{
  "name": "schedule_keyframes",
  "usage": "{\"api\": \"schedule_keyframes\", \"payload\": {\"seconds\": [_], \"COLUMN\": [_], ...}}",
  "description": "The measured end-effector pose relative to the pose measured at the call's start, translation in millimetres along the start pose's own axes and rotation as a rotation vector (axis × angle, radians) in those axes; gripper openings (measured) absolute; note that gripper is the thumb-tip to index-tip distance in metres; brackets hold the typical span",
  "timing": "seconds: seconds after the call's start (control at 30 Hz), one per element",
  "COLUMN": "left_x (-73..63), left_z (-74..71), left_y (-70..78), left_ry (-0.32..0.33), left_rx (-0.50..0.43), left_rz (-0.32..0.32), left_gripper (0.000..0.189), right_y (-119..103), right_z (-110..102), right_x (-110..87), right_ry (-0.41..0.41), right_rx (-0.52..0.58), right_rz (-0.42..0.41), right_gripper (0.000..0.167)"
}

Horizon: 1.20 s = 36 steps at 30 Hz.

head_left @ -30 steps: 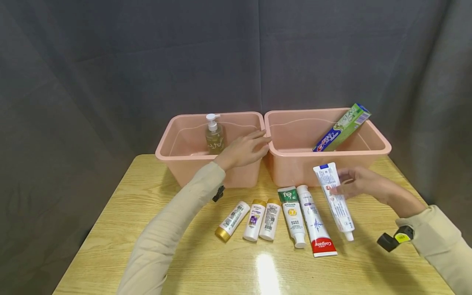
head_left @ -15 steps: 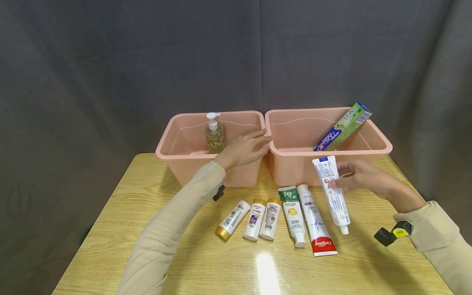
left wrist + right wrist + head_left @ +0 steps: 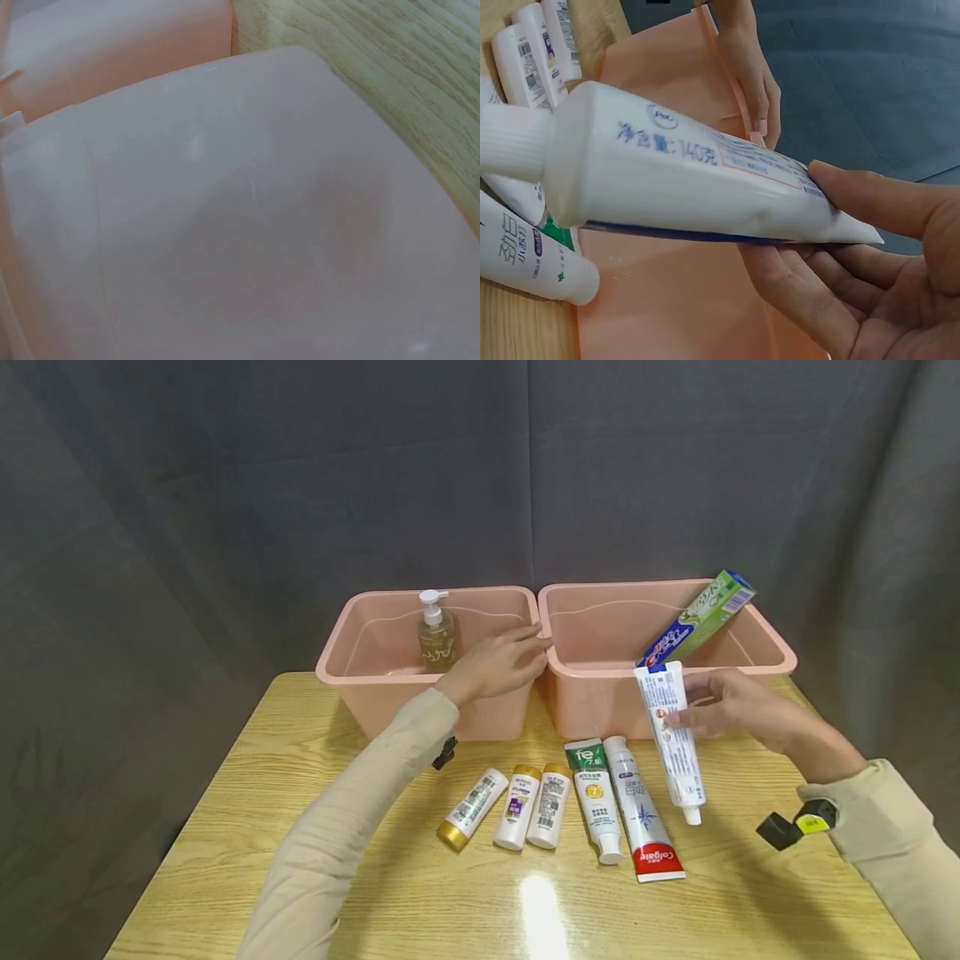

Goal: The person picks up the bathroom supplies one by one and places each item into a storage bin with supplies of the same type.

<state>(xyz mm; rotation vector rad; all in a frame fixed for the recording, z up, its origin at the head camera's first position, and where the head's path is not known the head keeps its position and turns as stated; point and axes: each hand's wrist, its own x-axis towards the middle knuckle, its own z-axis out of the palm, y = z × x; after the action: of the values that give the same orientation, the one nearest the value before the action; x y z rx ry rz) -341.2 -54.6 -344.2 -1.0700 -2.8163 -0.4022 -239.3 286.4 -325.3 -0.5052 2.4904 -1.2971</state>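
Observation:
My right hand (image 3: 738, 710) pinches a white toothpaste tube (image 3: 671, 735) between thumb and fingers. It hangs above the table in front of the right pink bin (image 3: 600, 675), cap end down. In the right wrist view, the toothpaste tube (image 3: 682, 172) has its white cap towards the camera. My left hand (image 3: 501, 662) rests with extended fingers on the rims where the left pink bin (image 3: 360, 680) meets the right one. A green and blue toothpaste box (image 3: 697, 620) leans inside the right bin. A pump bottle (image 3: 437, 639) stands in the left bin.
On the wooden table (image 3: 420, 910) lie a green and white toothpaste tube (image 3: 597, 802), a Colgate tube (image 3: 643, 810) and three small gold-capped bottles (image 3: 517, 808). A dark curtain (image 3: 375, 468) hangs behind the bins.
My right hand has raised the white toothpaste tube and brought it slightly left, nearer the right bin's front rim. The left hand has stayed in place.

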Motion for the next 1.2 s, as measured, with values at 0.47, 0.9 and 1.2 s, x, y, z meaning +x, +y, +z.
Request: {"api": "schedule_keyframes", "payload": {"seconds": [0.47,0.9,1.2], "left_x": [-0.7,0.3,0.7], "left_z": [-1.0,1.0,0.9], "left_y": [1.5,0.5,-0.6], "left_ry": [0.001,0.004,-0.006], "left_rx": [-0.008,-0.011,-0.014], "left_rz": [-0.005,0.016,0.004], "left_gripper": [0.049,0.050,0.051], "right_y": [-9,-16,-19], "right_z": [-9,-18,-24], "right_x": [6.2,13.4,21.7], "right_ry": [0.062,0.107,0.168], "right_rx": [0.041,0.116,0.187], "right_rz": [-0.041,-0.037,-0.035], "right_gripper": [0.046,0.050,0.050]}}
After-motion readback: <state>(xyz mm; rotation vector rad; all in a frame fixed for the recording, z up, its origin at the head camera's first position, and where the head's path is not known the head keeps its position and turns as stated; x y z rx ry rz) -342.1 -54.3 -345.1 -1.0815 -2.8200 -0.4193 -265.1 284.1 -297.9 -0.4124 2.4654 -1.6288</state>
